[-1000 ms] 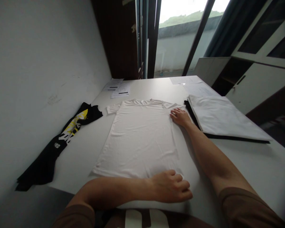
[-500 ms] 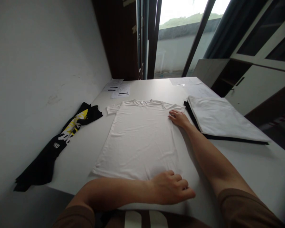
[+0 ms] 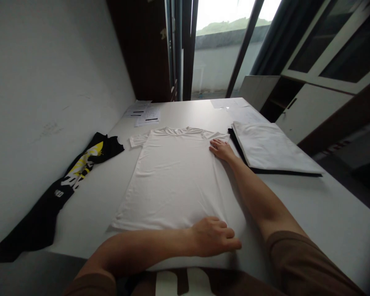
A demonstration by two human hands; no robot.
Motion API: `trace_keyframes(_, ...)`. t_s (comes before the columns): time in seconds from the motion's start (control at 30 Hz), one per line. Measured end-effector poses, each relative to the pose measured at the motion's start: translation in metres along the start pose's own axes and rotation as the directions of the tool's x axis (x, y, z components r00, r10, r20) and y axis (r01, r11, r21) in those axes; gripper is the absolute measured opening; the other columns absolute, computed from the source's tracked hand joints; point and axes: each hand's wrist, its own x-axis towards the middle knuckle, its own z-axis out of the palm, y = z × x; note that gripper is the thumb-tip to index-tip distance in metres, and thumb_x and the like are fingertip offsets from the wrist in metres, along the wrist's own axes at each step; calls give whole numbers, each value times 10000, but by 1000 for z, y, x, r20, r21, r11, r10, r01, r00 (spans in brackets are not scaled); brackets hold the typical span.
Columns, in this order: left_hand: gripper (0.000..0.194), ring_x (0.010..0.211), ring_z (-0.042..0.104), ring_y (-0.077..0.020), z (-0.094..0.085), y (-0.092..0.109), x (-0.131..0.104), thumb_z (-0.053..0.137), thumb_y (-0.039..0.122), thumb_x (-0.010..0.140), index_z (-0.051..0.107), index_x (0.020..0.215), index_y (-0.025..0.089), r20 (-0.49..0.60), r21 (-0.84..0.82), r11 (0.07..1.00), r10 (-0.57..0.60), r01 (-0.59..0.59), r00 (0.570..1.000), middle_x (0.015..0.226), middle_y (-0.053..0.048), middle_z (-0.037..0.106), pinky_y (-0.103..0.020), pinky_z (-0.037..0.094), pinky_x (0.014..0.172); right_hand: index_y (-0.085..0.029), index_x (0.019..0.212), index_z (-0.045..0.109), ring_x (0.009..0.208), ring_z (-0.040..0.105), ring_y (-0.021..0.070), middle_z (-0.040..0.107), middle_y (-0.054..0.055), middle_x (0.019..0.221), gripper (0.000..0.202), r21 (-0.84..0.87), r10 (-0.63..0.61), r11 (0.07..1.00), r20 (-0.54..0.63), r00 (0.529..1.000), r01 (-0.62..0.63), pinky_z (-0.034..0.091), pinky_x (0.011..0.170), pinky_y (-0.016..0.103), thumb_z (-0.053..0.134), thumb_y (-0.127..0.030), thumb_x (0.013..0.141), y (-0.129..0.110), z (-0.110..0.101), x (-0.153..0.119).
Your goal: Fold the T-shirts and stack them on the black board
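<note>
The white shirt (image 3: 172, 176) lies flat by the table's (image 3: 302, 213) near edge; the right hand (image 3: 222, 149) spreads loosely beside one sleeve (image 3: 217, 135), the left hand (image 3: 216, 237) curls at the hem (can't tell if gripping).

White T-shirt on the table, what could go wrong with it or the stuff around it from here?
The right hand rests near the sleeve, so sliding it might wrinkle the fabric. That sleeve lies close to the folded white cloth and could catch against the pile. The black shirt seems to reach past the table edge and might slip off.
</note>
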Motion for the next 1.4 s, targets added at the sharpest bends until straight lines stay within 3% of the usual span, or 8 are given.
trace_keyframes(0.1, 110, 742, 610, -138, 2, 1, -2, 527, 217, 1019, 635, 1009, 236, 9, 4, 997, 82, -82, 997, 838, -2, 641, -285, 381, 609, -245, 1489, 516, 1478, 338, 320, 400, 83, 1603, 543, -22, 18, 1000, 32, 999, -18, 289, 1179, 573, 406, -461, 1003, -1, -1, 0)
trace_keyframes(0.33, 164, 712, 581, -135, 6, 0, -2, 504, 286, 1039, 650, 972, 253, -10, -18, 995, 100, -101, 995, 809, 4, 627, -289, 347, 597, -241, 1517, 479, 1493, 311, 306, 374, 79, 1618, 538, -28, 25, 999, 44, 999, -24, 279, 1182, 574, 319, -397, 1028, 0, 1, 0)
trace_keyframes(0.57, 123, 837, 579, -193, -14, -2, 2, 562, 332, 987, 600, 1034, 225, 11, 32, 995, -98, 98, 995, 950, -32, 611, -328, 403, 683, -241, 1511, 486, 1491, 311, 317, 371, 89, 1618, 532, -5, 18, 1000, 33, 999, -17, 275, 1181, 593, 345, -409, 1026, 2, 3, 2)
trace_keyframes(0.67, 179, 900, 579, -219, -16, -3, 3, 648, 358, 914, 577, 998, 217, 66, -5, 990, -138, 139, 988, 1014, -42, 599, -344, 438, 724, -241, 1506, 490, 1496, 299, 322, 368, 92, 1619, 528, 11, 32, 999, 48, 998, -32, 266, 1183, 596, 371, -419, 1023, -1, -2, -1)
trace_keyframes(0.9, 167, 950, 576, -219, -13, -4, 5, 665, 278, 915, 568, 1010, 182, 143, -76, 956, -271, 284, 952, 1037, -57, 615, -352, 489, 815, -225, 1507, 485, 1504, 283, 320, 352, 85, 1630, 529, 42, 39, 998, 73, 997, -42, 237, 1194, 586, 404, -432, 1026, -7, -8, -3)
trace_keyframes(1.07, 297, 959, 598, -229, -14, -3, 6, 697, 445, 913, 578, 978, 180, 152, -91, 960, -250, 266, 956, 997, -61, 636, -353, 502, 807, -211, 1499, 493, 1505, 278, 325, 351, 99, 1628, 532, 41, 42, 998, 83, 996, -46, 231, 1197, 583, 423, -434, 1021, -5, -5, -2)
trace_keyframes(1.27, 267, 851, 635, -193, -8, -4, 6, 649, 446, 960, 576, 1014, 195, 122, -74, 963, -249, 259, 961, 918, -28, 662, -322, 468, 731, -222, 1501, 489, 1504, 278, 323, 354, 96, 1628, 529, 46, 43, 998, 73, 996, -46, 231, 1198, 579, 427, -434, 1020, -3, -4, -2)
trace_keyframes(1.4, 165, 798, 607, -176, -2, -4, 4, 513, 339, 1042, 586, 955, 219, 38, -34, 992, -119, 121, 992, 853, -19, 635, -310, 402, 667, -254, 1494, 498, 1499, 289, 320, 364, 80, 1624, 513, 49, 41, 998, 60, 997, -44, 240, 1192, 585, 427, -434, 1019, -4, -4, -2)
